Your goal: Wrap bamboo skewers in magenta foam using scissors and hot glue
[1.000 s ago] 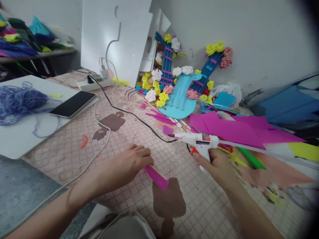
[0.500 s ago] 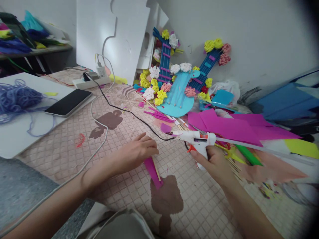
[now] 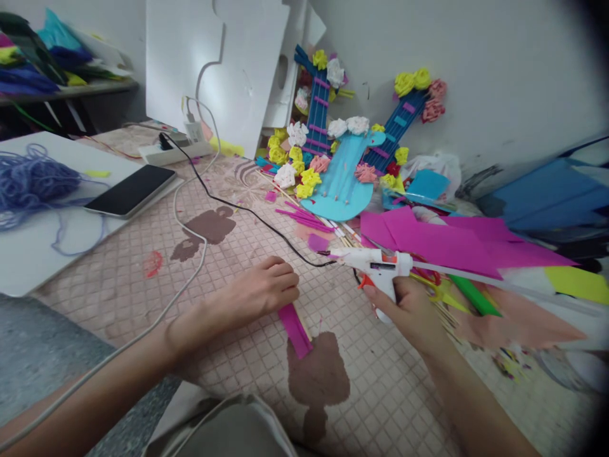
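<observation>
My left hand (image 3: 266, 289) rests on the tiled floor mat with its fingers curled, pinching one end of a magenta paper strip (image 3: 295, 331) that lies alongside a thin wooden stick (image 3: 303, 317). My right hand (image 3: 410, 309) grips the handle of a white hot glue gun (image 3: 378, 263) with an orange trigger. Its nozzle points left, a short way right of my left hand's fingers. The gun's black cord (image 3: 247, 212) runs across the mat to a white power strip (image 3: 174, 151).
Blue paper guitars (image 3: 340, 178) with paper flowers lean against the wall. Magenta sheets (image 3: 442, 244), sticks and scraps lie at the right. A phone (image 3: 130, 190) and purple yarn (image 3: 33, 181) sit on a white board (image 3: 28, 254) at the left. A white cable (image 3: 190, 266) crosses the mat.
My left hand has turned the magenta strip from lying crosswise to pointing more toward me, and a stick shows beside it. The glue gun has shifted slightly left.
</observation>
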Available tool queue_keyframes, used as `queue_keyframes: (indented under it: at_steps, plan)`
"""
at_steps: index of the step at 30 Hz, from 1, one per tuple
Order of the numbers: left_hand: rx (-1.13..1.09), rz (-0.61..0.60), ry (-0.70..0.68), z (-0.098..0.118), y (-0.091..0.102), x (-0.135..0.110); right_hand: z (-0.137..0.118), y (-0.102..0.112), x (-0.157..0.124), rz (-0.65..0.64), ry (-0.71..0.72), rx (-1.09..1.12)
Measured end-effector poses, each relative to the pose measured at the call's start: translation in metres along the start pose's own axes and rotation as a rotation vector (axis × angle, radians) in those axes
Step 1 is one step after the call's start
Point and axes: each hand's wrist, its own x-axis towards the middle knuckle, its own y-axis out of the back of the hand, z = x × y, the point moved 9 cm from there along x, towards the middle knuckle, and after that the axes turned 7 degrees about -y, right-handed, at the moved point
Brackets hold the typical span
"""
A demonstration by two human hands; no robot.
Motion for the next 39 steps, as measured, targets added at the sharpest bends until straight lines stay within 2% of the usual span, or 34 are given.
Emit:
queue_keyframes:
  at_steps: [7,13,17,20,27,33,39]
  plan:
    - [-0.063,0.080,0.022,0.001,0.012,-0.005,0.001,0.000,0.000,0.004,-0.004,-0.010]
    - [0.035,-0.082,-0.053,0.007,-0.007,0.005,0.003,-0.001,-0.001,0.002,0.007,-0.017]
    - [0.096,-0.117,-0.075,0.007,-0.012,0.011,0.005,-0.001,0.000,-0.002,-0.007,-0.007]
    - [0.131,-0.088,-0.093,0.009,-0.009,0.012,0.005,-0.001,0.000,-0.004,-0.009,-0.005]
    - [0.111,0.062,-0.114,0.019,0.014,0.001,0.002,-0.002,0.001,-0.021,0.001,0.023]
    - [0.096,0.000,-0.100,0.021,0.003,-0.010,0.002,-0.004,0.001,-0.022,0.012,0.025]
    - [0.025,0.005,-0.061,0.017,0.001,-0.013,0.005,-0.008,0.001,-0.043,-0.004,0.024]
